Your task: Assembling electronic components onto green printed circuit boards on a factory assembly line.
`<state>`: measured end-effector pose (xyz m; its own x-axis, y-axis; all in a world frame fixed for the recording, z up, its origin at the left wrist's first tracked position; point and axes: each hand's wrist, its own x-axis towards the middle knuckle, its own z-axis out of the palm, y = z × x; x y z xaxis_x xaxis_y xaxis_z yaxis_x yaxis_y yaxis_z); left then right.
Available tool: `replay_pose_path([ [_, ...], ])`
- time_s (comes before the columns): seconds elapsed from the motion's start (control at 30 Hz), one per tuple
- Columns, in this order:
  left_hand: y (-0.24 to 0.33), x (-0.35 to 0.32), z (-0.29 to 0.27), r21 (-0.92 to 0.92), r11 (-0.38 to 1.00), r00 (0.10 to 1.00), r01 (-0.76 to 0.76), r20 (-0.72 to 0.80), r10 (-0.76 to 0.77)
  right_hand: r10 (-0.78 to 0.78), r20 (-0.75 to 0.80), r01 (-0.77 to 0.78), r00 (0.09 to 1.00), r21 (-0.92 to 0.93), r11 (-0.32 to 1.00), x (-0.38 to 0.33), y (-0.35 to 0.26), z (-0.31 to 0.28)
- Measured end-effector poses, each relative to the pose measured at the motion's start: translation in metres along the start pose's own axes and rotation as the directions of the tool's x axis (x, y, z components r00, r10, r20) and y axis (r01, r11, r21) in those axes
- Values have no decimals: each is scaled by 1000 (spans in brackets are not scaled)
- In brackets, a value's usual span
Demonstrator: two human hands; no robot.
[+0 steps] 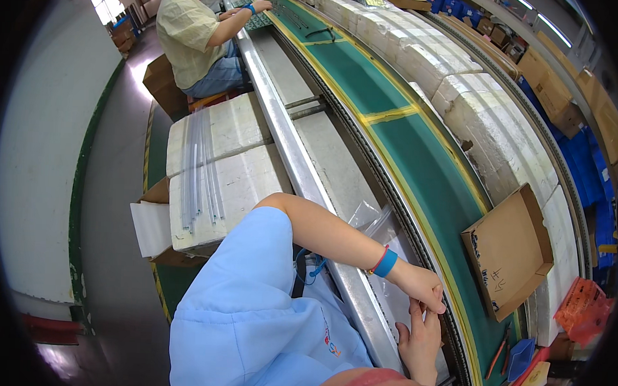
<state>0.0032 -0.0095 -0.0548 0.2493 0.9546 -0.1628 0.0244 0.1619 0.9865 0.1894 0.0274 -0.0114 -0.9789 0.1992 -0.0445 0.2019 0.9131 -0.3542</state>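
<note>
My left hand (420,285), with a blue band (386,262) round its wrist, reaches across from the left, its fingers curled and closed. Anything small inside them is hidden. Just below it, my right hand (423,343) has its fingers stretched up to meet the left fingertips, and its thumb stands apart. I see nothing held in the right hand. Both hands are over the near edge of the green conveyor belt (419,156). Clear plastic bags (379,226) lie beside my left forearm, between the metal rail (303,172) and the belt.
An open cardboard box (514,251) sits across the belt's far side, near pliers (499,349) and a blue bin (520,358). White foam blocks (492,111) line the far edge. Clear tubes (201,172) rest on foam at left. Another person (192,39) works farther up the line.
</note>
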Motion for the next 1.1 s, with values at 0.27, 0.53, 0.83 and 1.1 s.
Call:
replay_pose_path([
  [0.27,-4,2,0,-50,999,1000,8,23,-7,-36,-37,35,999,-11,999,1,2,2],
  [0.53,-3,3,0,-34,999,1000,12,20,-11,-8,2,8,1000,-18,1000,0,-2,-2],
  [0.83,-1,2,1,-33,999,1000,9,12,-9,25,43,-25,999,10,1000,0,-2,-3],
  [1.1,3,-1,0,-75,997,1000,8,26,-6,-7,13,8,1000,-18,1000,1,-3,-3],
])
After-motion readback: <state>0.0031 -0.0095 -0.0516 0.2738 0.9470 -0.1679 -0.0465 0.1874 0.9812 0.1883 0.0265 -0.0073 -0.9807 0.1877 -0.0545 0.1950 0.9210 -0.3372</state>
